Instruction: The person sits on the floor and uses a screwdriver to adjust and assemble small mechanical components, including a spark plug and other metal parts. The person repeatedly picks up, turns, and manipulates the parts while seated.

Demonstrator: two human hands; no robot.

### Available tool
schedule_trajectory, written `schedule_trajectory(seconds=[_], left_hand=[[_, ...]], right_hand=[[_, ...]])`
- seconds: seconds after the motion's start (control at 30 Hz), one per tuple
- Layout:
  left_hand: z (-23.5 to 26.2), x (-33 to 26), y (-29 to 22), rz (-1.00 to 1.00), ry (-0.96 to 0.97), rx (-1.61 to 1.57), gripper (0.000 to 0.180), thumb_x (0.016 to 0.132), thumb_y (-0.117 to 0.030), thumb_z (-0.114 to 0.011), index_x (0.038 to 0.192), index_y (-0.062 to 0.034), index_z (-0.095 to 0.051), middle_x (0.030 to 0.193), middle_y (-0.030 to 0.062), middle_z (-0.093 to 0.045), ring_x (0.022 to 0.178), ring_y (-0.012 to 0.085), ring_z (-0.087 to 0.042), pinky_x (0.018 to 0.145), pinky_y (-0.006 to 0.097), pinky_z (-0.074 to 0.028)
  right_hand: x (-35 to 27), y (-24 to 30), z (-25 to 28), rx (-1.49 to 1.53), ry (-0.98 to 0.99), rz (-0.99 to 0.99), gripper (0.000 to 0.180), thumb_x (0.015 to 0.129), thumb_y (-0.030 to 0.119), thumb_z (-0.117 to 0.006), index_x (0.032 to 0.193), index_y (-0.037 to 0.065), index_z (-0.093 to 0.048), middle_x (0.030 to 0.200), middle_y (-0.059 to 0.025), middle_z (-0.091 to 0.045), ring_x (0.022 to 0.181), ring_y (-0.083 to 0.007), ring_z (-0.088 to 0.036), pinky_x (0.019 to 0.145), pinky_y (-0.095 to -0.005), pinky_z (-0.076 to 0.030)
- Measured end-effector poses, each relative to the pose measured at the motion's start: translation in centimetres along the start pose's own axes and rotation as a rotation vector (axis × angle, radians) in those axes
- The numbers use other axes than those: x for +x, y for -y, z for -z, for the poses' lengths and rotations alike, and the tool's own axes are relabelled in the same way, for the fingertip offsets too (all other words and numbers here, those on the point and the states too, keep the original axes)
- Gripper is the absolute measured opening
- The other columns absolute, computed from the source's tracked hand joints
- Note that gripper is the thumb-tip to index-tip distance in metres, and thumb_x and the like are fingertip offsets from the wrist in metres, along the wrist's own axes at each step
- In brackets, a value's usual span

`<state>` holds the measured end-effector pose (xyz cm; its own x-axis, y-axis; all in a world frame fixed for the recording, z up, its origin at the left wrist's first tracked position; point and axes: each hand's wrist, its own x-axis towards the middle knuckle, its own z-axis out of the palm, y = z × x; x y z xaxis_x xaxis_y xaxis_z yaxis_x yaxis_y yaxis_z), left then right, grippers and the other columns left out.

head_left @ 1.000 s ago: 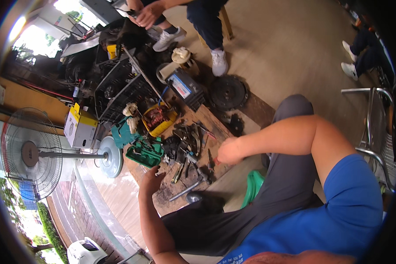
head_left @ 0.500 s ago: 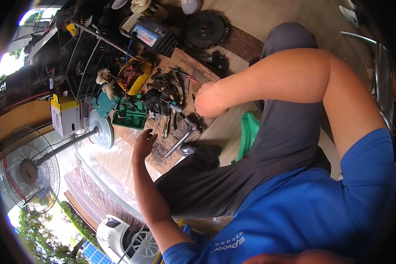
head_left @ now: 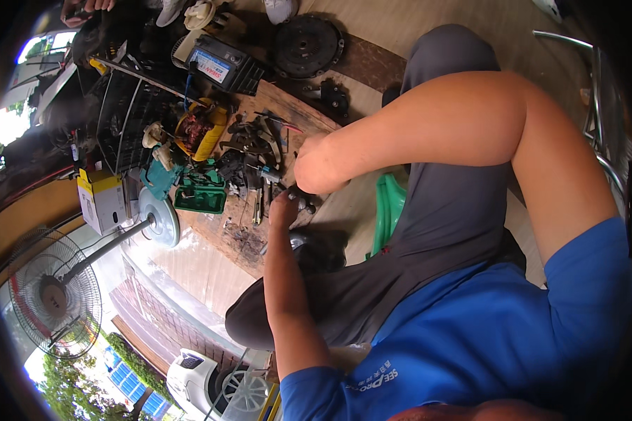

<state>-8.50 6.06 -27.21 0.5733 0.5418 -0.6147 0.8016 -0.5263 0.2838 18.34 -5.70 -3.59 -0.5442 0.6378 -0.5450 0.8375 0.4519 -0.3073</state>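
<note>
At the near edge of the wooden board (head_left: pixel 298 105), a steel tool head (head_left: pixel 306 205) lies just beside the left hand (head_left: pixel 284 209); the forearm hides much of what is beneath, and contact cannot be confirmed. The left fingers are curled; whether they pinch anything cannot be told. The right hand (head_left: pixel 316 165) is close above it, back toward the camera, fingers bent and mostly concealed; its grip cannot be told either. The two hands converge, apparently so that both can serve the same small area.

Beyond the hands, a light-blue-bodied tool (head_left: pixel 265 172) and a pair of slim-handled tools (head_left: pixel 258 207) lie loose, probably to stay within reach. A red-handled tool (head_left: pixel 290 126) rests farther up the board. An open green case (head_left: pixel 202 199) stands at the left, its raised walls suited to retaining small parts.

Outward again, a cut-open yellow container (head_left: pixel 215 130) holds reddish material, presumably to keep it together. A battery (head_left: pixel 221 63) and a dark round plate (head_left: pixel 306 45) sit past the far end, likely parked clear of the working area.
</note>
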Motion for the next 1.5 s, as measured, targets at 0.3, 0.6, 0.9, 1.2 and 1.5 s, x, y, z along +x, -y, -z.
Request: schedule_trajectory(seconds=[0.3, 0.6, 0.9, 1.2, 1.5], left_hand=[[-2.6, 3.8, 0.5, -0.070, 0.067, 0.271, 0.037, 0.090, -0.043, -0.058, 0.111, -0.0141, -0.068, 0.120, 0.0199, -0.065, 0.106, 0.0392, -0.064, 0.088, 0.046, -0.052], [-6.2, 8.0, 1.3, 0.120, -0.051, -0.008, 0.050, 0.083, -0.044, -0.064, 0.109, -0.0015, -0.068, 0.113, 0.0259, -0.067, 0.108, 0.0414, -0.064, 0.090, 0.049, -0.052], [-4.9, 6.6, -4.0, 0.373, -0.010, 0.039, 0.059, 0.079, -0.050, -0.068, 0.114, -0.0026, -0.065, 0.116, 0.0223, -0.067, 0.111, 0.0379, -0.065, 0.091, 0.048, -0.053], [-5.9, 8.4, -4.0, 0.361, -0.043, 0.026, 0.061, 0.080, -0.054, -0.065, 0.111, -0.0010, -0.066, 0.115, 0.0246, -0.067, 0.108, 0.0385, -0.066, 0.088, 0.048, -0.054], [-7.9, 7.2, -0.1, 0.264, -0.141, 0.017, 0.061, 0.096, -0.051, -0.049, 0.093, 0.0054, -0.070, 0.098, 0.0306, -0.068, 0.099, 0.0436, -0.067, 0.082, 0.051, -0.054]], right_hand=[[-0.2, -0.8, -0.8, 0.035, -0.053, -0.032, 0.019, 0.076, 0.009, -0.068, 0.092, 0.005, -0.076, 0.098, -0.0112, -0.074, 0.094, -0.0290, -0.071, 0.075, -0.0414, -0.057], [-0.1, -0.6, -1.5, 0.126, -0.111, -0.035, 0.018, 0.080, 0.013, -0.064, 0.091, 0.008, -0.077, 0.097, -0.0111, -0.075, 0.092, -0.0278, -0.072, 0.074, -0.0414, -0.058], [-1.5, -0.6, -1.6, 0.184, -0.115, -0.036, 0.018, 0.078, 0.013, -0.063, 0.087, 0.005, -0.076, 0.091, -0.0130, -0.074, 0.088, -0.0287, -0.072, 0.072, -0.0414, -0.057], [-0.9, -0.2, -2.4, 0.186, -0.082, -0.060, 0.016, 0.078, 0.013, -0.065, 0.089, 0.007, -0.076, 0.095, -0.0111, -0.074, 0.090, -0.0272, -0.072, 0.073, -0.0408, -0.057], [-1.5, 1.2, -0.6, 0.185, -0.079, 0.050, 0.018, 0.075, 0.012, -0.071, 0.091, 0.007, -0.076, 0.100, -0.0130, -0.074, 0.096, -0.0297, -0.070, 0.078, -0.0423, -0.056]])
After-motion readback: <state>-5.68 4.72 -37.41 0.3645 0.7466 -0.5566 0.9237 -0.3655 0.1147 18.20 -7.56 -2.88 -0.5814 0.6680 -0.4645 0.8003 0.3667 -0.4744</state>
